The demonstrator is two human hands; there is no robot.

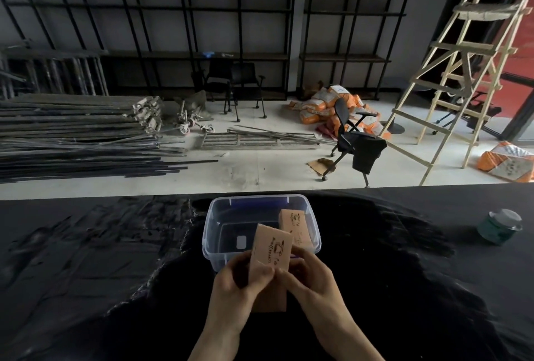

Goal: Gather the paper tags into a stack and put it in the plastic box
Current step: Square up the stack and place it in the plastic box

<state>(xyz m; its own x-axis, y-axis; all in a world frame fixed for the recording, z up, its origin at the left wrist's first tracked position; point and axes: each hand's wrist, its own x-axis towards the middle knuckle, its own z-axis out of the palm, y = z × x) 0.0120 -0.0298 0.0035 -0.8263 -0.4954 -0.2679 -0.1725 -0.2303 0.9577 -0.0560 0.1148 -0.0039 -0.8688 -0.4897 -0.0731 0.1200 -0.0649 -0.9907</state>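
A stack of tan paper tags (271, 248) with a dark printed logo is held upright over the near rim of the clear plastic box (213, 224). My left hand (239, 282) grips the stack from the left and my right hand (309, 276) from the right, fingers closed on its lower part. Inside the box, at its right side, another stack of the same tags (294, 224) leans against the wall. The lower end of the held stack shows beneath my hands.
The box stands on a table under black sheeting (115, 259). A round green-and-clear container (500, 226) sits at the table's right edge. Beyond the table are an office chair (352, 141), a wooden ladder (462, 71) and piled metal bars (78, 135).
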